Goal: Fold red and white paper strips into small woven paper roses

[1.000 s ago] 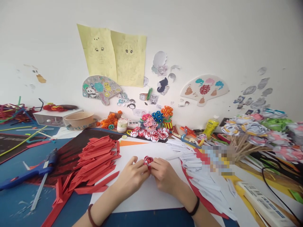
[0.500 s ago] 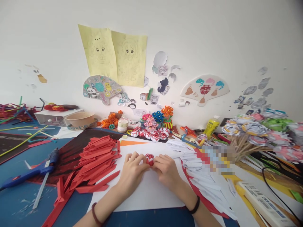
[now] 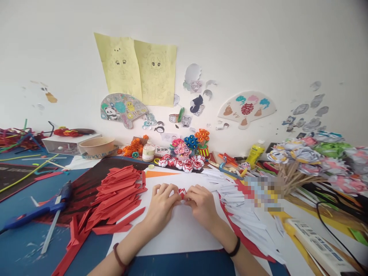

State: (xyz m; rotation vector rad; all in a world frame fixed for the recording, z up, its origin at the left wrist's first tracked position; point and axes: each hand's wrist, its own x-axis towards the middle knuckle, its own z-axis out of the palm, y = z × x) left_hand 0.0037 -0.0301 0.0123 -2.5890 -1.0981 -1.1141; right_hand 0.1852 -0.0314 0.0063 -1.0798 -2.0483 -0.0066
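Note:
My left hand (image 3: 161, 205) and my right hand (image 3: 201, 203) meet over a white sheet (image 3: 178, 234) in the middle of the desk. Both are closed on a small red and white paper flower ball (image 3: 182, 191), which peeks out between the fingertips. Most of the ball is hidden by my fingers. A heap of folded red paper strips (image 3: 120, 191) lies just left of my left hand. A spread of folded white strips (image 3: 238, 207) lies right of my right hand. A row of finished red and white balls (image 3: 184, 165) sits behind.
A blue glue gun (image 3: 37, 210) lies at the left. A bowl (image 3: 96, 145) and a clear box (image 3: 61, 142) stand at the back left. Paper flowers on sticks (image 3: 310, 161) fill the right. A yellow glue bottle (image 3: 255, 153) and a white power strip (image 3: 319, 245) are on the right.
Both hands slid a little away from me on the white sheet and closed tighter round the ball, so less of it shows now.

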